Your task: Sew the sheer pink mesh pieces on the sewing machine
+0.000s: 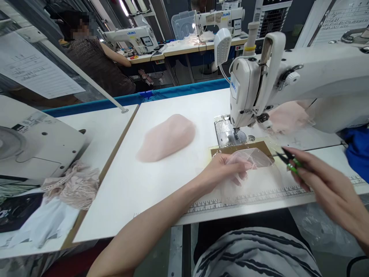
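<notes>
My left hand (227,169) lies on the white sewing table, its fingers closed on a thin, sheer pale-pink fabric piece (253,161) just in front of the sewing machine's needle plate (227,134). My right hand (319,177) hovers to the right of it, pinching small green-handled thread snips (290,161) whose dark tips point left toward the fabric. The white sewing machine (259,84) stands right behind both hands.
A stack of pink fabric pieces (168,136) rests on the table to the left. More pink pieces (288,115) lie behind the machine. Lace trim (72,184) sits far left. A printed ruler (259,198) runs along the table's front edge. Another person (95,57) works at a far machine.
</notes>
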